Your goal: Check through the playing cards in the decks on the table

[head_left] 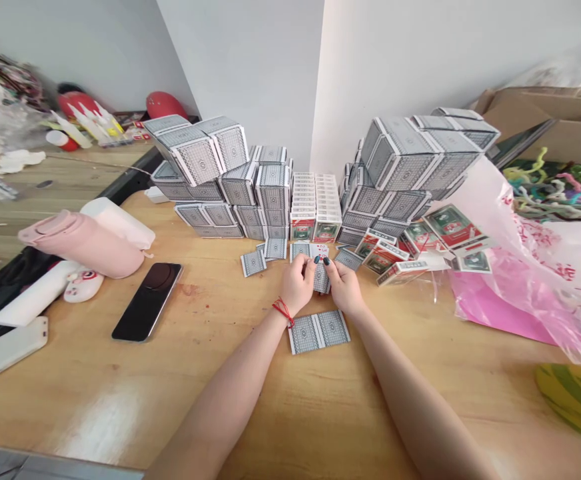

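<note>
My left hand and my right hand meet at the middle of the wooden table, both closed on a small stack of playing cards with grey patterned backs. A red string is tied round my left wrist. Two face-down cards lie side by side just below my hands. Loose cards lie scattered just beyond my fingers, one showing a red face. Behind them rise stacks of card packs on the left, white boxes in the centre and more packs on the right.
A black phone lies left of my hands, beside a pink bottle and white items. Opened red and green card boxes and a pink plastic bag lie at the right. Cardboard boxes stand far right.
</note>
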Motion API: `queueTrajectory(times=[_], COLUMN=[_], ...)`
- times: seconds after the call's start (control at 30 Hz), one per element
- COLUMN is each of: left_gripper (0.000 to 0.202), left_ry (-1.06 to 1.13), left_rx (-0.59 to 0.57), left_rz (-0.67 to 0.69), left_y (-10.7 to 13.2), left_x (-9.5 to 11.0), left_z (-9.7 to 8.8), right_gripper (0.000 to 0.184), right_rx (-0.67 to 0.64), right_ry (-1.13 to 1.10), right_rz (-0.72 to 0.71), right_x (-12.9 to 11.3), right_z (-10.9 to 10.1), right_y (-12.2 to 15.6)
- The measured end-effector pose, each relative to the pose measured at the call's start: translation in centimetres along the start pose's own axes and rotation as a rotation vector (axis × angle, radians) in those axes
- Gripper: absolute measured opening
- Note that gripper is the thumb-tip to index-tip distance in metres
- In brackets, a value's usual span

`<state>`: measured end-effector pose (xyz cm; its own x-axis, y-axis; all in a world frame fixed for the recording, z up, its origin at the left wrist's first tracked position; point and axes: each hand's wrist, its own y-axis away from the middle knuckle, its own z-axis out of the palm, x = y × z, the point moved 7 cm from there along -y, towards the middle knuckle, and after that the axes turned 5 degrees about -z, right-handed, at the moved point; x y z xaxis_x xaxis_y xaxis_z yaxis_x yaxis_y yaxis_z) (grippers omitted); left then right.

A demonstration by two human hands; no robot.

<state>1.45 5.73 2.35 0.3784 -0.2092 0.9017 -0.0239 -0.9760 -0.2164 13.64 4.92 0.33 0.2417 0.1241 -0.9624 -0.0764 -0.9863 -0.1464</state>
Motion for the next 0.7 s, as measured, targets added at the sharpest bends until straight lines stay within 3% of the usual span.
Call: queueTrajectory(times=[0.27, 0.5, 0.7], left_gripper=[0.032, 0.043, 0.046], left_ry=[0.077, 0.038, 0.039], left_rx=[0.002, 0.044, 0.078], left_rz=[-0.038, -0.062, -0.082], left_y=[0.2, 0.3, 0.2], left_x=[-0.2, -0.2, -0.3], left_z=[0.4, -0.1, -0.6], right_gripper=[0.044, 0.042, 0.04], right_rx=[-0.027, 0.01, -0.162], right_ry=[-0.215, -0.312, -0.351], right_rz=[0.144, 0.137, 0.164], right_x=[0.5, 0.6, 0.0], right_z=[0.8, 0.9, 2.1], right_y=[0.2, 0.2, 0.5])
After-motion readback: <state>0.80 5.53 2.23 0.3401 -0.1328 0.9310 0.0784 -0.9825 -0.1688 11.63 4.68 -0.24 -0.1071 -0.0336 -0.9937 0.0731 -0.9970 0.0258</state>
